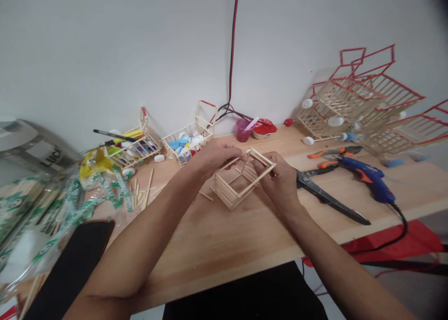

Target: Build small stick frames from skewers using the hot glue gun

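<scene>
Between my two hands, a small basket frame made of thin wooden sticks (229,195) is tilted just over the wooden table. My right hand (280,182) grips its right end, thumb inside the top rail and fingers behind it. At the far top edge my left hand (224,156) is closed, its fingertips pinched by the back corner of the frame. Whether those fingertips hold a small stick or the rail itself cannot be made out. Cut sticks (206,196) lie on the table close to the frame's left side.
Large scissors (329,198), pliers (332,156) and a blue glue gun (371,175) lie to the right. Behind them stand finished stick carts (371,96). Two stick baskets with bottle caps (189,142), a purple cup (243,131) and packaged sticks (31,203) are also here.
</scene>
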`<control>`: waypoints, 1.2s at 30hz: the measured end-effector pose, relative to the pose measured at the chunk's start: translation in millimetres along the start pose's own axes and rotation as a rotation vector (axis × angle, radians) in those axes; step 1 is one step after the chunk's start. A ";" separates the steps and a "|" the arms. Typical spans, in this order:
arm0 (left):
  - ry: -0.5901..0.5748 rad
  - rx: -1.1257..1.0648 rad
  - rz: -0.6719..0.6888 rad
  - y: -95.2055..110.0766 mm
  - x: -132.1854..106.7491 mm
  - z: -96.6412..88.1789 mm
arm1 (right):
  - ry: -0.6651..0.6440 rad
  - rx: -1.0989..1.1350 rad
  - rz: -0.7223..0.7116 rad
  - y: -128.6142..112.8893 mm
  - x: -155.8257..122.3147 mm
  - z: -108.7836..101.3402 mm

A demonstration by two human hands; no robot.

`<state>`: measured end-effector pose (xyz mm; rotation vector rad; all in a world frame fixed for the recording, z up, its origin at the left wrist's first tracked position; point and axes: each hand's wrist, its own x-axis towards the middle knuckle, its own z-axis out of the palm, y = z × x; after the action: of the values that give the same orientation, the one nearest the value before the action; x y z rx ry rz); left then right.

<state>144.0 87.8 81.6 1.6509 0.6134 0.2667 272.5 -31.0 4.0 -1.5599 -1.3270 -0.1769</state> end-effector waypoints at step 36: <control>0.004 -0.023 -0.001 -0.6 -0.2 0.5 | 0.002 0.003 -0.014 0.5 -0.4 0.6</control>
<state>143.9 87.3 81.0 1.6284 0.6121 0.2760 272.5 -30.7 3.1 -1.5483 -1.3362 -0.1850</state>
